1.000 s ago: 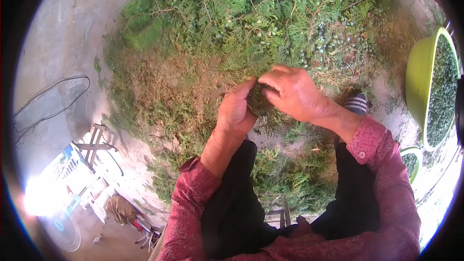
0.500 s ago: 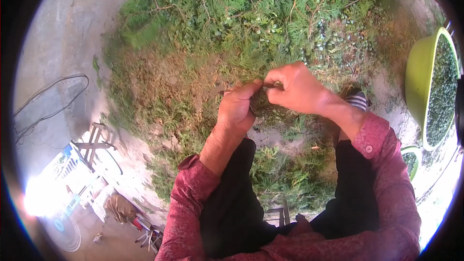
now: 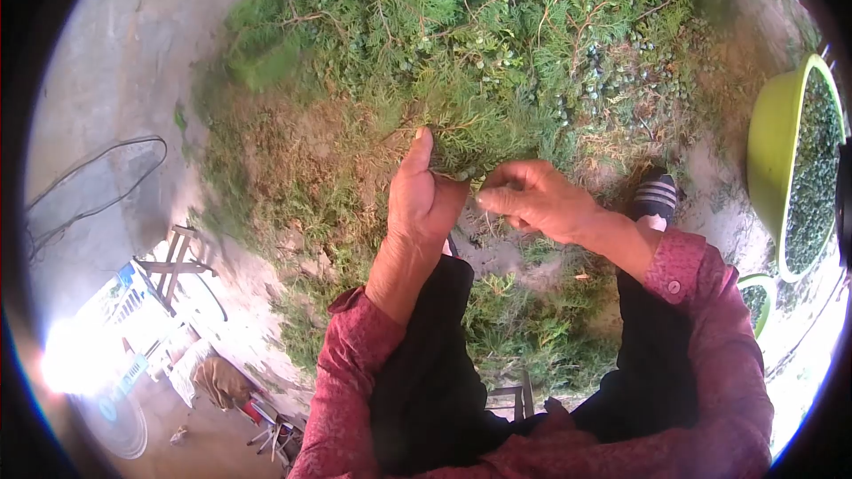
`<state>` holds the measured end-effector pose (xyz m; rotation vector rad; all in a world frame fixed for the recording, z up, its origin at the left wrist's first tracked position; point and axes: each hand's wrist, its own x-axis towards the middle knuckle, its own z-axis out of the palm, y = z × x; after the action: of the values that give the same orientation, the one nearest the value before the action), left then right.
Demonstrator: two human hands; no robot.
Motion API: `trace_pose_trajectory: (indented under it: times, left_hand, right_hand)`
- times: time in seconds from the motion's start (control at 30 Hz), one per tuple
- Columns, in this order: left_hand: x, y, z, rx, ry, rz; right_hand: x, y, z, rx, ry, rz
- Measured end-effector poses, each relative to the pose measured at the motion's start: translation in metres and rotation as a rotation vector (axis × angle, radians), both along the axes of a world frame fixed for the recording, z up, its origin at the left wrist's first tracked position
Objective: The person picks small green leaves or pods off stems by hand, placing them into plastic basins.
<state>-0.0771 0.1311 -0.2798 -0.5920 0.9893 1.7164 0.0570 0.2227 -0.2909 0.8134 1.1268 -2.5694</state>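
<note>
My left hand is palm-inward over the cuttings, thumb raised and fingers mostly hidden behind the palm. A green conifer sprig spreads just beyond this hand and seems held in its curled fingers. Close by on the right, my right hand has thumb and forefinger pinched together; whatever is between them is too small to make out. A narrow gap separates the two hands. Past them lies a thick heap of conifer branches with small bluish-green cones.
At the right stands a lime-green tub full of small green cones, with a smaller green-rimmed container below it. A wooden folding stool, a wire loop and a fan are at the left. My striped shoe rests among the cuttings.
My right hand has moved down from the left hand's thumb tip and turned. My left thumb has lifted upright, and the sprig shows more plainly beyond it.
</note>
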Motion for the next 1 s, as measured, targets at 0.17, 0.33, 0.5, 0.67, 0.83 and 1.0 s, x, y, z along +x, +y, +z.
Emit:
trace_pose_trajectory:
  times: [0.17,0.33,0.5,0.67,0.83,1.0]
  left_hand:
    - [0.009,0.002,0.003,0.123,0.015,-0.041]
    - [0.013,0.002,0.007,0.066,0.187,-0.134]
    - [0.008,0.002,0.013,0.069,0.125,-0.089]
    - [-0.001,-0.002,0.006,0.04,0.056,-0.077]
    - [0.005,0.009,0.017,-0.25,0.144,0.053]
    - [-0.016,-0.008,-0.013,-0.002,-0.028,0.175]
  right_hand:
    - [-0.01,0.004,0.01,-0.028,-0.085,-0.123]
    - [-0.018,0.0,0.008,-0.059,-0.174,-0.139]
    - [-0.016,-0.002,0.01,-0.116,-0.192,-0.197]
    - [-0.014,0.001,0.014,-0.175,-0.138,-0.203]
    - [0.0,0.004,0.029,-0.107,0.118,-0.037]
    - [0.014,0.007,0.047,-0.15,0.262,0.173]
